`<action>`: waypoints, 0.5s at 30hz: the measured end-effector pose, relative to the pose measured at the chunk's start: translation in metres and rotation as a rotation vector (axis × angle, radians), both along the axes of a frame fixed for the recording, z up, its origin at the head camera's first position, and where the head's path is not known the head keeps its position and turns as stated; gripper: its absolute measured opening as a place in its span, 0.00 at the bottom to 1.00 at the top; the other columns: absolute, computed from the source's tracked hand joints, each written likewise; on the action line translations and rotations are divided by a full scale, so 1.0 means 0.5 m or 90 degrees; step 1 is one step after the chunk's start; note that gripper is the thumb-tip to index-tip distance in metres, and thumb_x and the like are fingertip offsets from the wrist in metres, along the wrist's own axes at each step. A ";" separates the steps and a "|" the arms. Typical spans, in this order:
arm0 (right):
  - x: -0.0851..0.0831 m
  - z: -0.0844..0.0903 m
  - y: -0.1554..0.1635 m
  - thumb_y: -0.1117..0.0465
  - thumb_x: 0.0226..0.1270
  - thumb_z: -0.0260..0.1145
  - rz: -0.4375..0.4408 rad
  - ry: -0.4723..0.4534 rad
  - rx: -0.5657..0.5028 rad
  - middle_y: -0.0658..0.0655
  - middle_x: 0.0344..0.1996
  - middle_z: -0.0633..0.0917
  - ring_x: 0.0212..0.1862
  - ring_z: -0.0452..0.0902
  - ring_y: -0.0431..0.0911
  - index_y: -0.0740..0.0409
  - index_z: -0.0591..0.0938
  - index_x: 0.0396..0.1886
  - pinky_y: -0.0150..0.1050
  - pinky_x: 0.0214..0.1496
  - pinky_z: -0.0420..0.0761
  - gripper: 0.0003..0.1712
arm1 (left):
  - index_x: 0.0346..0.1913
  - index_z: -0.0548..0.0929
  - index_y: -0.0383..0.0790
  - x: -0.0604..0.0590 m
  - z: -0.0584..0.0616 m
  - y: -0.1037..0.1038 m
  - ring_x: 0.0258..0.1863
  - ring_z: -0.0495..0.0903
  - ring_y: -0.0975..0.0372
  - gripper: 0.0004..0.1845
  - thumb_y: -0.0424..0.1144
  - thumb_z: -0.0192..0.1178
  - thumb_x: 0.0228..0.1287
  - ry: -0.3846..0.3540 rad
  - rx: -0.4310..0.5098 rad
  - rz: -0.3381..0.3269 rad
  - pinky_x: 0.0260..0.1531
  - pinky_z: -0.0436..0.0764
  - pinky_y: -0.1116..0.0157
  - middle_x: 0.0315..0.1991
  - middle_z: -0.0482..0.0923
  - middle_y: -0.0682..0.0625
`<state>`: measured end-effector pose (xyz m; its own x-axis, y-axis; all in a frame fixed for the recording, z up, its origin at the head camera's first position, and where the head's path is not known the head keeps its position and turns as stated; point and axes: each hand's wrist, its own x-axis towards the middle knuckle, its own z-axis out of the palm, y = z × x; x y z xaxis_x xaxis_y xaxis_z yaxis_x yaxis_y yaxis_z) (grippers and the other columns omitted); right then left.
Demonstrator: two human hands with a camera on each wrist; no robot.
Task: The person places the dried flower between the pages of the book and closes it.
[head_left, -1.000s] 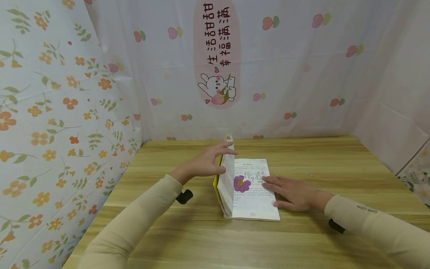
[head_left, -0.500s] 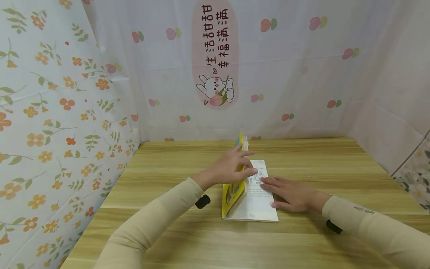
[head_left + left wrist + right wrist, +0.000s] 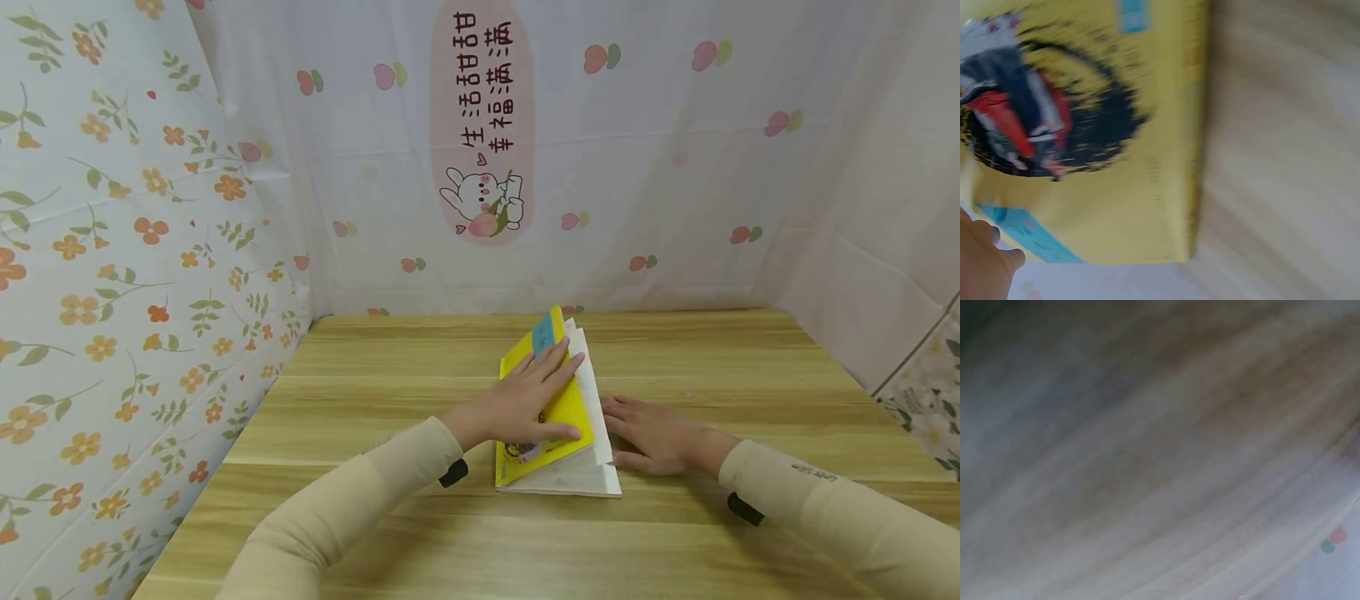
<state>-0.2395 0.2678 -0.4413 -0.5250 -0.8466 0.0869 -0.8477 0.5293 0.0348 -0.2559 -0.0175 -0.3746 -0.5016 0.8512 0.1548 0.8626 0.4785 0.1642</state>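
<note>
A book with a yellow cover (image 3: 567, 406) lies on the table in the head view, its cover and upper pages tilted over the lower pages. My left hand (image 3: 525, 400) rests spread on the outside of that cover, fingers straight. The left wrist view shows the cover close up, with a dark brush-stroke picture (image 3: 1100, 125) and blue patches. At the book's right edge, my right hand (image 3: 648, 433) lies flat, its fingertips partly hidden by the tilted pages. The purple flower seen earlier is hidden under the cover and pages.
The wooden table (image 3: 405, 533) reaches back to a white curtain (image 3: 675, 167) with fruit prints. On the left hangs a flower-patterned cloth (image 3: 150, 333). Both forearms wear beige sleeves, with a black band (image 3: 453, 473) at the left wrist.
My left hand has swung the yellow cover and upper pages from upright over to the right, covering the purple flower. My right hand has stayed nearly in place.
</note>
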 end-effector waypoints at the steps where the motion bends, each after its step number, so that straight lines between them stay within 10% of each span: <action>1: 0.001 0.000 0.000 0.41 0.74 0.52 -0.002 -0.001 -0.002 0.66 0.70 0.64 0.68 0.62 0.60 0.67 0.66 0.70 0.56 0.66 0.63 0.39 | 0.78 0.31 0.48 0.002 -0.008 -0.005 0.75 0.30 0.54 0.53 0.70 0.48 0.64 0.000 -0.007 0.001 0.70 0.40 0.51 0.77 0.25 0.45; 15: -0.008 0.046 0.022 0.43 0.73 0.56 -0.149 -0.004 -0.046 0.65 0.72 0.62 0.71 0.58 0.59 0.66 0.61 0.73 0.57 0.68 0.58 0.40 | 0.79 0.40 0.53 0.005 -0.073 -0.070 0.75 0.42 0.51 0.52 0.75 0.46 0.60 -0.051 -0.105 0.076 0.69 0.47 0.49 0.78 0.37 0.45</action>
<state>-0.2433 0.2789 -0.4182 -0.7066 -0.6937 0.1396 -0.7020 0.7120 -0.0155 -0.2534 -0.0524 -0.4110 -0.6053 0.7956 -0.0262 0.7856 0.6024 0.1412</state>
